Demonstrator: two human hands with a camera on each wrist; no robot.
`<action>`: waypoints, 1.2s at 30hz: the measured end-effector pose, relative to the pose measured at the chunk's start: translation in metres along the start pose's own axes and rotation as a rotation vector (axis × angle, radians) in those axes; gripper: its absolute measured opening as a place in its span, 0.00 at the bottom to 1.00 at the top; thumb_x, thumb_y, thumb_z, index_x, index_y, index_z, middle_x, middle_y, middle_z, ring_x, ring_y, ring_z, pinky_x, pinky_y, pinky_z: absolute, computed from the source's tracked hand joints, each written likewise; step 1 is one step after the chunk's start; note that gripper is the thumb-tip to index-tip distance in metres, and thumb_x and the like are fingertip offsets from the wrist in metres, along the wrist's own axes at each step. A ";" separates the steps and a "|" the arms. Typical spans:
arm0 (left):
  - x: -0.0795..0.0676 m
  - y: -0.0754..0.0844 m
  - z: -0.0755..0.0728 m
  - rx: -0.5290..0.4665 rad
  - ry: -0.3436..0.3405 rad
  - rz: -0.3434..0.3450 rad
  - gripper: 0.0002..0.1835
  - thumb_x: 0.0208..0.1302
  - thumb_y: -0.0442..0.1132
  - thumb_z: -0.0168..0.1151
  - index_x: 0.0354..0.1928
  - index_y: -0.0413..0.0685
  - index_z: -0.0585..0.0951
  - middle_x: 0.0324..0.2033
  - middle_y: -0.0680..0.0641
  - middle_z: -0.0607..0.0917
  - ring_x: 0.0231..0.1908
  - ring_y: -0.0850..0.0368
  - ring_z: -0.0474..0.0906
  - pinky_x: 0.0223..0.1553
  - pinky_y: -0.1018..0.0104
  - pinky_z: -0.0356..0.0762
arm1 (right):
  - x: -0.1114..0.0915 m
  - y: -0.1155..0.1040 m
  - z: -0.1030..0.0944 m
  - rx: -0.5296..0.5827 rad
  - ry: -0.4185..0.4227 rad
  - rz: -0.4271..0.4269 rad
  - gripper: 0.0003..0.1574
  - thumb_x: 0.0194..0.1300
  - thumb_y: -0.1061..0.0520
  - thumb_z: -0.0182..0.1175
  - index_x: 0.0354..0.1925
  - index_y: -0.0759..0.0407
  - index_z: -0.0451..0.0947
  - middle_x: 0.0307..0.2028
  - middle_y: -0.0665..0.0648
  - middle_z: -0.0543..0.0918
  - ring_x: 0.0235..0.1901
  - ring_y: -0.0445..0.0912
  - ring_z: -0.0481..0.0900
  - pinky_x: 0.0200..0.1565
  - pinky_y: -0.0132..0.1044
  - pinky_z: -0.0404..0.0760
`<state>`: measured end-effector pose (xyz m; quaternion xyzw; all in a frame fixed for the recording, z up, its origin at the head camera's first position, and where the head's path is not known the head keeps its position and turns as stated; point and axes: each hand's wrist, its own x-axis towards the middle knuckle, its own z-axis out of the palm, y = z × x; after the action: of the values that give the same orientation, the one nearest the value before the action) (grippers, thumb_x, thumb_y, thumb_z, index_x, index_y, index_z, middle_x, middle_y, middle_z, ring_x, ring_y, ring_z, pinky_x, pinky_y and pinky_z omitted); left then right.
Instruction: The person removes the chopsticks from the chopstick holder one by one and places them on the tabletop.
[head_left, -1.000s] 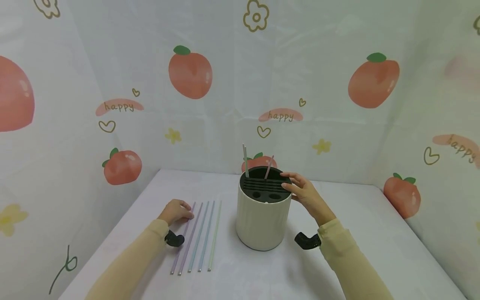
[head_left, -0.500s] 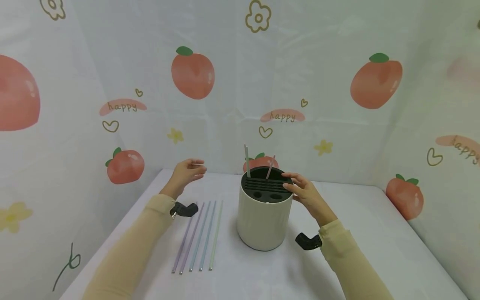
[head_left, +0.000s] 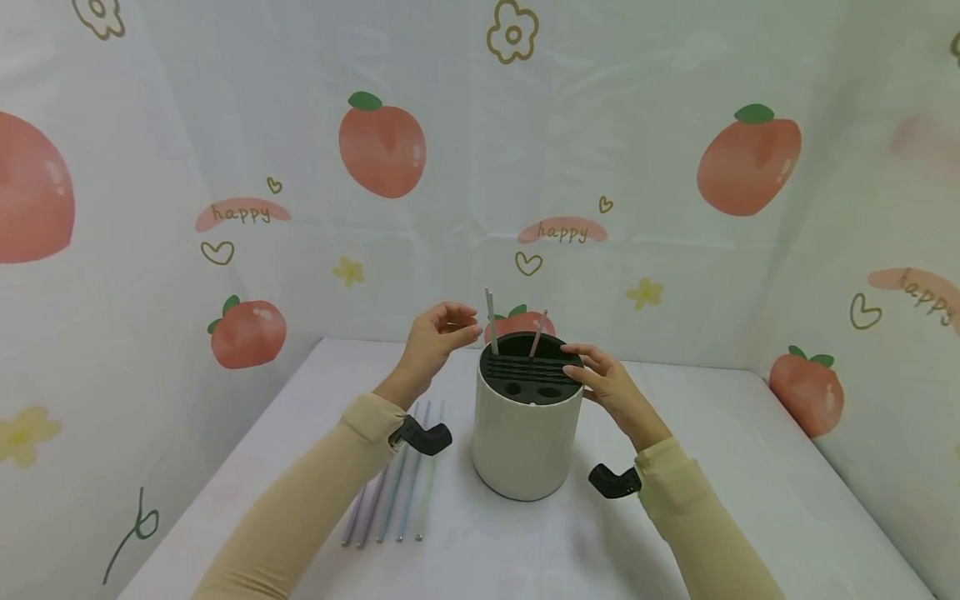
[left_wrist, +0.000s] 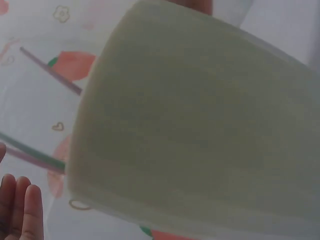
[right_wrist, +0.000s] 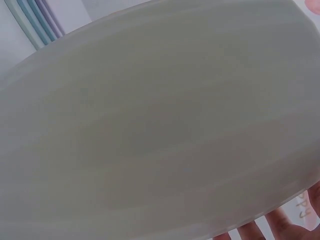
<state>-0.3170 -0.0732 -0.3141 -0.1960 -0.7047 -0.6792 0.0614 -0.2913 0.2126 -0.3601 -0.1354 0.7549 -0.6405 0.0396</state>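
A white round knife block [head_left: 525, 450] with a dark slotted top stands upright on the table. A green stick [left_wrist: 30, 150] and a pinkish one rise close together from its far left. Another pink stick [head_left: 538, 333] leans farther right in it. My left hand [head_left: 431, 342] is raised just left of the paired sticks, fingers extended; the left wrist view shows its fingers [left_wrist: 32, 212] apart from them, holding nothing visible. My right hand [head_left: 615, 396] holds the block's right rim, with the thumb on the top and some fingers round the outside, partly hidden.
Several thin purple, blue and green sticks [head_left: 407, 500] lie side by side left of the block, partly covered by my left forearm. A white curtain [head_left: 465, 167] with fruit prints hangs behind the table [head_left: 675, 517]. Each wrist wears a black camera mount [head_left: 426, 437].
My left hand has lifted from beside the leftmost lying stick and moved up and right to the sticks in the knife block. My right hand keeps its hold on the rim.
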 end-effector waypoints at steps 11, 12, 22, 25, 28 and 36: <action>-0.001 -0.007 0.018 0.099 0.000 0.002 0.14 0.59 0.31 0.68 0.46 0.37 0.78 0.42 0.44 0.81 0.40 0.57 0.80 0.46 0.68 0.79 | 0.001 0.001 0.000 0.007 0.001 -0.005 0.30 0.71 0.52 0.57 0.66 0.60 0.64 0.53 0.49 0.75 0.47 0.36 0.77 0.53 0.37 0.76; -0.001 -0.008 0.018 0.103 0.002 0.003 0.14 0.59 0.31 0.68 0.46 0.37 0.78 0.42 0.44 0.81 0.40 0.57 0.80 0.46 0.67 0.79 | 0.001 0.001 0.000 0.007 0.002 -0.005 0.30 0.71 0.52 0.57 0.66 0.60 0.64 0.53 0.49 0.75 0.47 0.36 0.78 0.53 0.37 0.76; 0.003 -0.008 0.023 0.132 0.005 0.012 0.11 0.59 0.30 0.68 0.42 0.36 0.78 0.37 0.46 0.81 0.39 0.57 0.80 0.47 0.65 0.80 | 0.000 0.001 -0.001 -0.005 0.008 0.000 0.31 0.71 0.52 0.57 0.67 0.59 0.64 0.56 0.52 0.74 0.47 0.36 0.77 0.54 0.39 0.75; 0.004 -0.009 0.023 0.145 0.005 0.022 0.10 0.59 0.31 0.68 0.41 0.37 0.79 0.37 0.46 0.81 0.39 0.57 0.80 0.46 0.66 0.79 | 0.000 0.001 -0.001 -0.004 0.010 0.000 0.30 0.71 0.52 0.57 0.66 0.59 0.64 0.56 0.53 0.74 0.48 0.36 0.77 0.55 0.40 0.75; 0.005 -0.007 0.023 0.150 0.006 0.040 0.10 0.59 0.31 0.68 0.41 0.37 0.79 0.37 0.45 0.81 0.38 0.57 0.80 0.45 0.66 0.80 | 0.001 0.001 -0.001 -0.002 0.011 -0.001 0.30 0.71 0.52 0.57 0.66 0.60 0.64 0.57 0.55 0.74 0.48 0.36 0.77 0.56 0.41 0.75; 0.011 0.017 0.015 0.158 0.038 0.164 0.09 0.60 0.31 0.67 0.41 0.37 0.78 0.36 0.46 0.82 0.37 0.59 0.79 0.43 0.69 0.81 | 0.000 0.001 0.000 0.002 0.007 0.000 0.30 0.71 0.52 0.57 0.66 0.59 0.64 0.59 0.56 0.73 0.48 0.36 0.77 0.57 0.44 0.74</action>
<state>-0.3178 -0.0561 -0.2951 -0.2344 -0.7363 -0.6178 0.1454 -0.2917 0.2129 -0.3608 -0.1332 0.7545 -0.6416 0.0372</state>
